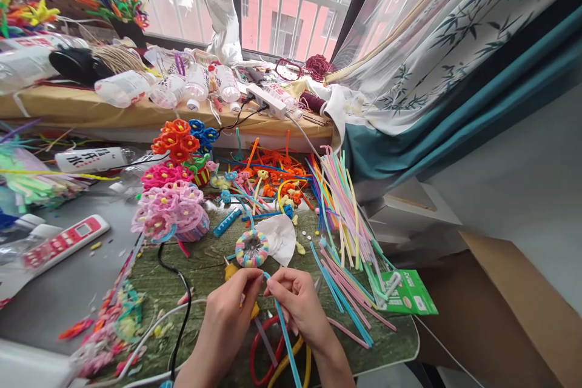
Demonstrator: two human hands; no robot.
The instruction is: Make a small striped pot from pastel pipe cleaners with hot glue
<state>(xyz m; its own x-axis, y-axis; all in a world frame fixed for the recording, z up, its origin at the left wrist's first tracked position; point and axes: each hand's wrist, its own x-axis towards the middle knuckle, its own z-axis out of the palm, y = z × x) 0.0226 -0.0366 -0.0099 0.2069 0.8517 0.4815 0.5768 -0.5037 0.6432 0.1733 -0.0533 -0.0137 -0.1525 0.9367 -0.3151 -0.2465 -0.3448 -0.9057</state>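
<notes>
A light blue pipe cleaner (285, 339) runs down from between my two hands toward the bottom of the view. My left hand (231, 309) pinches its top end, which looks bent. Close beside it, my right hand (297, 300) is closed on the same pipe cleaner. Just beyond my fingers lies a ring wrapped in pastel colours (252, 248), with a white paper piece (277, 237) to its right. Partly hidden behind my left hand is a yellow tool (231, 270). Red and yellow loops (260, 354) lie under my hands.
Pipe cleaners (341, 212) fan out at the right by a green packet (411, 292). Flower bunches (168, 212) stand at the left beside a black cable (184, 291). Bottles (125, 88) line the window ledge (59, 103). Orange scraps (279, 173) cover the table's back.
</notes>
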